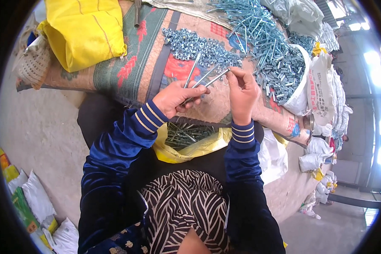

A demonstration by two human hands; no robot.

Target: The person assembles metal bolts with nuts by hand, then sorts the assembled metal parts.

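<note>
We see several long metal rods (197, 76) held as a small bundle in the left hand (176, 98), its fingers curled tight around their near ends; the rods fan out toward the far right. The right hand (242, 94) meets the tip of one rod, its fingers (235, 73) pinching that end, where a small part may sit, though we cannot tell. Both hands hover above a patterned mat (144, 59), just near a heap of small nuts (194, 44). To the far right lies a large pile of bolts (266, 46), spilling from a white sack (302, 95). Near the person's lap, a yellow bag (190, 148) holds more rods. A yellow sack (82, 29) lies at far left
</note>
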